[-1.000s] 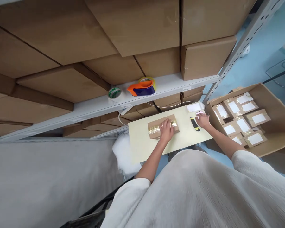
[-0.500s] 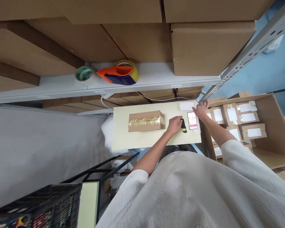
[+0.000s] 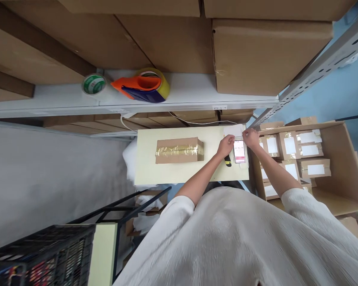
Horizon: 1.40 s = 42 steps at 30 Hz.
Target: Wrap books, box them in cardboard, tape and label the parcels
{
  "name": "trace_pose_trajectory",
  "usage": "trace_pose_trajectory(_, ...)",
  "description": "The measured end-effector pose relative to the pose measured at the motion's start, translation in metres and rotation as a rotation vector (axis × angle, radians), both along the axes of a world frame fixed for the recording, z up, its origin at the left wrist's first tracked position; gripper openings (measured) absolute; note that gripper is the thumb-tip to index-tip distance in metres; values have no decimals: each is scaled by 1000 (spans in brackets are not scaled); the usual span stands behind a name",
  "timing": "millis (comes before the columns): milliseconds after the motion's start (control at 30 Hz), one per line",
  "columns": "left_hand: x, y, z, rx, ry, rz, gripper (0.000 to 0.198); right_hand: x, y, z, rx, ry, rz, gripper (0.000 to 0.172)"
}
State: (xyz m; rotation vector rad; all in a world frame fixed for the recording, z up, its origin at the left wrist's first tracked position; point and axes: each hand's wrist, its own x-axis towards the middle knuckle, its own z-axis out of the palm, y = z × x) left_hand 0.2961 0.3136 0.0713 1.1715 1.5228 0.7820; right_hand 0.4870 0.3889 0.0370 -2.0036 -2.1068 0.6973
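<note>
At the far right end of the pale table, my left hand is closed in a pinch at the lower edge of a white label sheet. My right hand pinches the same sheet at its right corner. Below the sheet, between my two wrists, lies a phone with a lit screen. A black and yellow box cutter sits just left of the phone, partly hidden under my left hand. Further left rests a closed brown carton sealed with shiny tape.
Above the table runs a shelf with large cartons, an orange and blue tape dispenser and a tape roll. On the right stands a big open box of labelled cartons. A black crate is at lower left.
My left hand has left the box cutter and moved up and right to the label sheet. My right hand has closed at the sheet's corner. The view has shifted slightly.
</note>
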Motion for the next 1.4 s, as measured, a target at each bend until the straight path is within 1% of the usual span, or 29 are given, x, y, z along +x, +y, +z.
trace_pose_trajectory(100,13,25,-2,45,-23,84,25,-2,0,8,51,120,52,39)
trace_pose_trajectory(167,19,37,-5,71,-22,113,27,-5,0,13,42,190,74,35)
trace_pose_trajectory(233,22,44,-9,74,-17,126,29,-10,-1,19,12,234,68,31)
trace_pose_trajectory(300,23,48,-14,55,-19,131,30,-15,-1,25,-15,264,28,27)
trace_pose_trajectory(433,21,48,-21,31,-34,142,33,-23,-2,32,-45,368,-70,20)
trace_pose_trajectory(533,20,46,-25,19,-35,153,37,-26,0,32,-71,438,-103,18)
trace_pose_trajectory(633,18,46,-26,10,-28,166,37,-29,1,30,-96,494,-118,18)
trace_pose_trajectory(800,14,48,-26,1,2,172,33,-31,0,27,-107,555,-91,19)
trace_pose_trajectory(967,7,49,-25,-17,15,165,31,-31,-2,27,-119,569,-90,20)
trace_pose_trajectory(1200,-2,50,-25,-23,-92,165,28,-31,1,28,-119,556,-55,17)
trace_pose_trajectory(1400,-8,52,-27,-22,-166,199,29,-26,1,25,-98,509,-65,15)
